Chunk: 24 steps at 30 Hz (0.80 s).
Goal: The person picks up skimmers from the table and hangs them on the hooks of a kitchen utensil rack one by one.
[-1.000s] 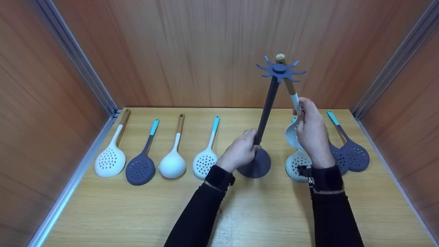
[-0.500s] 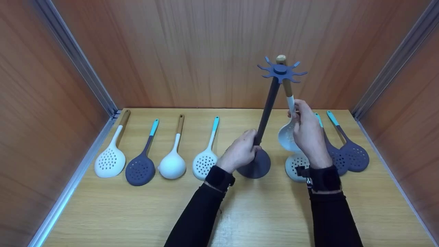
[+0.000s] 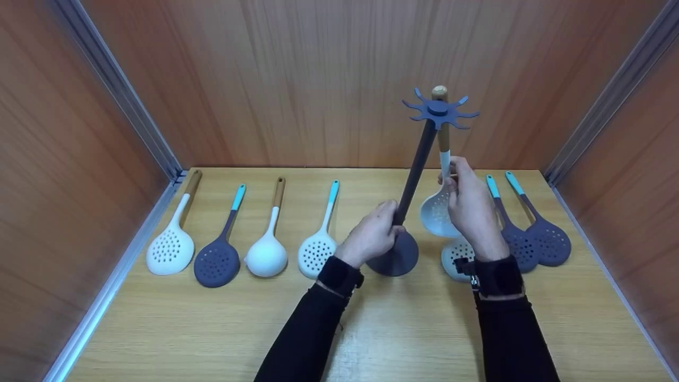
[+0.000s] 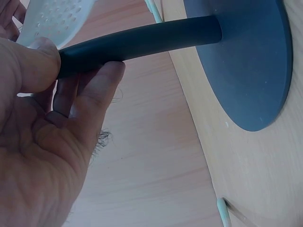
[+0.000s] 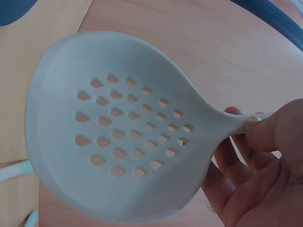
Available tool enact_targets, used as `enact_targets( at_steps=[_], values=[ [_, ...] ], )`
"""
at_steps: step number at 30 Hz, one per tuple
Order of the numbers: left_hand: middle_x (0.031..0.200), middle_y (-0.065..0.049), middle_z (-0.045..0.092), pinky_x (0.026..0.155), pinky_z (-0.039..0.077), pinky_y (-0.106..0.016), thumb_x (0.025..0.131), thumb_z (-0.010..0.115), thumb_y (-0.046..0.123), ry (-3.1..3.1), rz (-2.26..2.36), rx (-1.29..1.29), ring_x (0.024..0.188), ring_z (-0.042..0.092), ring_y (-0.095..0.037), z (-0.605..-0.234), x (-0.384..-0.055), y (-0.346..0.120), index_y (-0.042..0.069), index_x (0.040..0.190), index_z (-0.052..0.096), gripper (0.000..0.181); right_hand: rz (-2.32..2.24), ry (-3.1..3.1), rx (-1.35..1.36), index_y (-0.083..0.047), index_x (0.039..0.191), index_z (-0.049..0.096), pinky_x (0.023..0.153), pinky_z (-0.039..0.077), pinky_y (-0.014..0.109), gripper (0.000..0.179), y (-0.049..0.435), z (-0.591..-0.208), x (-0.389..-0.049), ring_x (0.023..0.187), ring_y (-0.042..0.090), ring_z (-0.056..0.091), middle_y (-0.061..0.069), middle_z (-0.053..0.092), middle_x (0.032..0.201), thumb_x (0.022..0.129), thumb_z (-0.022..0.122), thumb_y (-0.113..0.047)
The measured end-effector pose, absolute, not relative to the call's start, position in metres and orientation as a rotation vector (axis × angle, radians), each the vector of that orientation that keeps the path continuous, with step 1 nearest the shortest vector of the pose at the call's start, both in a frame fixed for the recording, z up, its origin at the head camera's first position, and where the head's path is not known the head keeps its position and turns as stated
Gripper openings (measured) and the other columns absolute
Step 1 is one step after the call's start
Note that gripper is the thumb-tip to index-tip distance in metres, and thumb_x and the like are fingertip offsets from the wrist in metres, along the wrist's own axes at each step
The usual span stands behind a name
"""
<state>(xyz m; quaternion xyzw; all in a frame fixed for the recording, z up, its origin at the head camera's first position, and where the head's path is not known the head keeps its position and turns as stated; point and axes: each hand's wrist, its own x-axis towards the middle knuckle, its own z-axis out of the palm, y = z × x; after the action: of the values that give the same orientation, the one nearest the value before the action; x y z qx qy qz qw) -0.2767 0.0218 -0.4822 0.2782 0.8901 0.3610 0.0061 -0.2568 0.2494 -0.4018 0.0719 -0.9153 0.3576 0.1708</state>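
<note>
My left hand (image 3: 371,231) grips the lower part of the dark post (image 3: 416,170) of a utensil stand, just above its round base (image 3: 400,257). In the left wrist view, thumb and fingers close around the post (image 4: 142,40). The stand leans right, with a ring of curved hooks (image 3: 438,108) on top. My right hand (image 3: 472,209) pinches a white skimmer (image 5: 124,105) by its neck, bowl downward. Its wooden handle (image 3: 444,139) rises beside the post, and its end shows behind the hooks, which partly hide it.
To the left lie a white skimmer (image 3: 171,249), a dark skimmer (image 3: 217,262), a white ladle (image 3: 267,254) and another white skimmer (image 3: 317,252). On the right, two dark skimmers (image 3: 551,241) overlap near a white one (image 3: 455,257). Wooden walls (image 3: 318,79) enclose the table.
My right hand has moved left with the skimmer, whose handle has swung more upright close to the post. The stand's top has shifted slightly right; my left hand stays in place.
</note>
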Motion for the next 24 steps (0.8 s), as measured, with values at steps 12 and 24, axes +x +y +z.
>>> enact_targets(
  at_steps=[12,24],
  values=[
    [0.126,-0.011,0.068,0.104,0.067,-0.046,0.117,0.07,0.013,2.804,1.099,0.824,0.118,0.073,-0.027,-0.475,-0.269,0.023,0.007,0.128,0.059,0.017,1.024,-2.643,0.212,-0.006,0.164,0.047,0.115,0.063,0.071,0.038,0.239,-0.406,-0.259,0.139,0.05,0.074,0.024,0.071,0.146,0.126,0.048,-0.006],
    [0.13,-0.01,0.068,0.106,0.068,-0.045,0.118,0.07,0.015,2.787,1.101,0.809,0.123,0.075,-0.028,-0.475,-0.27,0.024,0.009,0.132,0.058,0.02,1.014,-2.634,0.225,-0.01,0.167,0.047,0.111,0.066,0.07,0.042,0.234,-0.415,-0.263,0.141,0.049,0.075,0.024,0.071,0.151,0.125,0.051,-0.008]
  ],
)
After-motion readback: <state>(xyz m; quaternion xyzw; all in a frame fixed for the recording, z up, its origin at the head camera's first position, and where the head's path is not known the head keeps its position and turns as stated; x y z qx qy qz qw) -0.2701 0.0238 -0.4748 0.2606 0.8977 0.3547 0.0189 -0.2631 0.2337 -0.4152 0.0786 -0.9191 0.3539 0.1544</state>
